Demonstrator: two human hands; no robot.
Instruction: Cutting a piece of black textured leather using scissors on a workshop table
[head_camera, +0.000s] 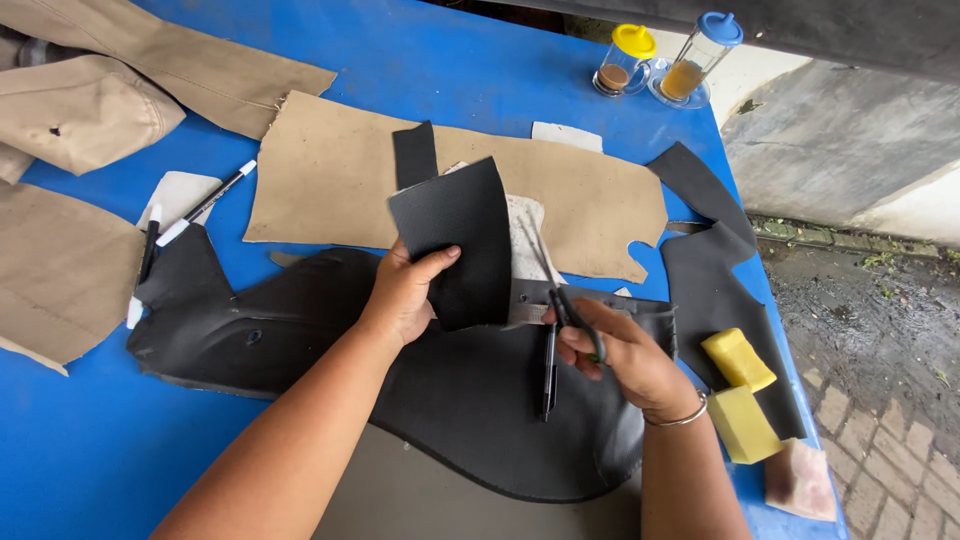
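While textured and black, leather piece (455, 235) curves in left hand (400, 295).

A rectangular piece of black textured material (455, 240) is held upright, slightly curled, above the middle of the blue table (90, 450). Black-handled scissors (560, 290) are just right of it, blades pointing toward the far edge, over a large black sheet (470, 400).

Landmark: large leather sheet (300, 350) on table (80, 460). Behind it, paper pattern (330, 180). Two pens (205, 205) at its left rear. Sponges (740, 390) to its right. Two jars (660, 60) far behind-right. A ruler (525, 312), probably, lies on its upper edge
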